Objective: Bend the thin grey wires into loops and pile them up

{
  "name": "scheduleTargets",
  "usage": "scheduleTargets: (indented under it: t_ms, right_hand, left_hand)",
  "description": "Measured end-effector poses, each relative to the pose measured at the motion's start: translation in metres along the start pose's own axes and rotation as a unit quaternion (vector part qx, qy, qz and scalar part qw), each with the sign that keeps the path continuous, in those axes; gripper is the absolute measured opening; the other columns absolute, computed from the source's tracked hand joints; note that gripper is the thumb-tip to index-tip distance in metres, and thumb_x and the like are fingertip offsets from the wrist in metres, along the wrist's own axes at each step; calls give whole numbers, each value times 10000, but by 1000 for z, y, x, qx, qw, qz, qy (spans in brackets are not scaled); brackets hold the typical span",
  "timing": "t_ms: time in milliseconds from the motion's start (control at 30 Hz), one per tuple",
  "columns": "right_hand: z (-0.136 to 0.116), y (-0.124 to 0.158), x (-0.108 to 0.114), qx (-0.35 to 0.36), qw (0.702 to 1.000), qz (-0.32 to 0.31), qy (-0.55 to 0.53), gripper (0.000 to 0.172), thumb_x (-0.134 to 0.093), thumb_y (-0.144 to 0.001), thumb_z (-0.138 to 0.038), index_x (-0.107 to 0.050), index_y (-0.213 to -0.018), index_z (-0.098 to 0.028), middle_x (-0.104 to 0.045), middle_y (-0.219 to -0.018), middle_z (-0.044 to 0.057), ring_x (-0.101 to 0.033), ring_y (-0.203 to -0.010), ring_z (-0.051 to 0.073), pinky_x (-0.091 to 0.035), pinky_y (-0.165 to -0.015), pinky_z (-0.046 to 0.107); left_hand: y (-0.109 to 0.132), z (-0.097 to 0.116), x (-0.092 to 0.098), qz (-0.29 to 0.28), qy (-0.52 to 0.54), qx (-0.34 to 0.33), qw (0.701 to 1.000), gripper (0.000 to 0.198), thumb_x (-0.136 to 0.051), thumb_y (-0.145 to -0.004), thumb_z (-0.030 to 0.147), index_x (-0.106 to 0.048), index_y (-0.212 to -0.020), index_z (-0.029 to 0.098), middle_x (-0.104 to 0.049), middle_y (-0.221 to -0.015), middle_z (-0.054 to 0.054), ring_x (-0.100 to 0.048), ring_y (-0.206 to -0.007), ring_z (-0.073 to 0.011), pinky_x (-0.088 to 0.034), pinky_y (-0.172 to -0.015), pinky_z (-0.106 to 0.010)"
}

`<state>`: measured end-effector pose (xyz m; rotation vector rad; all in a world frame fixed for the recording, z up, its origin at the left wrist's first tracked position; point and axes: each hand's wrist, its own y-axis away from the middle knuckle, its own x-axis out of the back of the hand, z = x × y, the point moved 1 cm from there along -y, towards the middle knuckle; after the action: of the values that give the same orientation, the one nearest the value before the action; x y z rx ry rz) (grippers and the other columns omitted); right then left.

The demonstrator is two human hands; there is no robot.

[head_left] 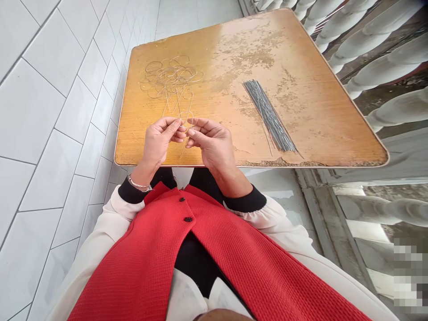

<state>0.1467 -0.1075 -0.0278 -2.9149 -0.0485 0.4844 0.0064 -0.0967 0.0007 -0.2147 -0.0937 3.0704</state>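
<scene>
Close together over the near edge of the wooden table (214, 107), both hands pinch one thin wire (193, 117) that curves into a loop above the fingertips. My left hand (162, 136) has thumb and forefinger pressed on it. My right hand (212, 140) grips it lower down, with the wire's tail partly hidden by the fingers. Just beyond them lies a loose pile of curled wires (172, 78), a few with straight stems pointing toward me. Off to the right rests a bundle of straight grey wires (270, 116), slanting across the tabletop.
A white tiled wall (50, 111) runs along the left side. White balusters (377, 40) line the right beyond the table. The tabletop's finish is peeling, and its front edge (317, 164) is chipped.
</scene>
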Motion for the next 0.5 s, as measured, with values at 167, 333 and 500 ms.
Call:
scheduleTargets:
  t_ms: [167,333,500]
  right_hand:
    - [-2,0,-1,-22,1000,21,-4,305,-901,-693,-436,-760,-821,-198,-749,-796,-1,-601,-541,58,-550,-543,206]
    - [-3,-1,-1,-22,999,27,-15,272,-901,-679,-400,-754,-790,-200,-752,-796,-6,-570,-507,44,-518,-507,193]
    - [-2,-1,0,-19,999,31,-10,287,-902,-673,-387,-744,-828,-205,-745,-805,-15,-566,-510,48,-525,-516,207]
  left_hand:
    - [1,2,0,-4,9,32,999,247,-713,-923,398,-672,-828,174,-735,-729,25,-673,-616,-46,-540,-599,-162]
    - [2,3,0,-9,38,73,997,193,-700,-936,319,-662,-815,174,-738,-759,26,-666,-637,-38,-520,-604,-157]
    - [4,3,2,-14,57,81,995,181,-707,-928,297,-654,-812,168,-737,-780,23,-667,-645,-34,-513,-605,-149]
